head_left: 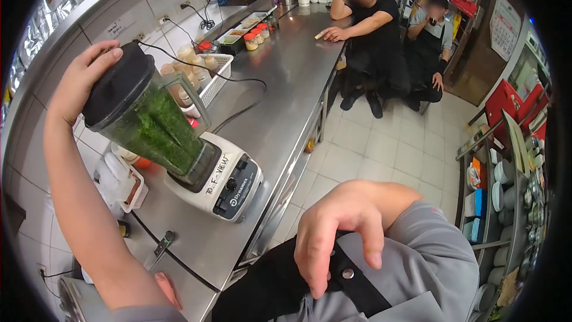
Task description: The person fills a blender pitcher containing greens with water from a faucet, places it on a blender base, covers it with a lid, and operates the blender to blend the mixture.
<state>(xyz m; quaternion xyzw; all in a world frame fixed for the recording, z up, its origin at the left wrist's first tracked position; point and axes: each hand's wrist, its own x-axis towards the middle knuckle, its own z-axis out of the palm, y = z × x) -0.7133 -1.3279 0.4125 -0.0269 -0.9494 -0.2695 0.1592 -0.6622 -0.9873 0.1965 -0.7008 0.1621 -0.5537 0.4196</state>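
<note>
On the left stands a blender with a white base (pixel 214 173) marked "Dynamex". Its clear jug (pixel 161 122) holds chopped green leaves, packed up most of its height. My left hand (pixel 92 71) lies over the black blender lid (pixel 122 80), with fingers and thumb curled on its top and edge. In front of my chest hangs my right hand (pixel 339 226), touching nothing, its fingers bent down and apart. Close to my left forearm a knife (pixel 164 243) with a dark handle lies on the steel counter (pixel 268 71).
Behind the blender, a white basket (pixel 217 74) holds sauce bottles. Red-lidded jars (pixel 251 42) stand further along. A black cord (pixel 256 80) crosses the counter. Two people sit at the far end, one person's hand (pixel 336 34) on the counter. Shelves with bowls (pixel 503 197) line the right.
</note>
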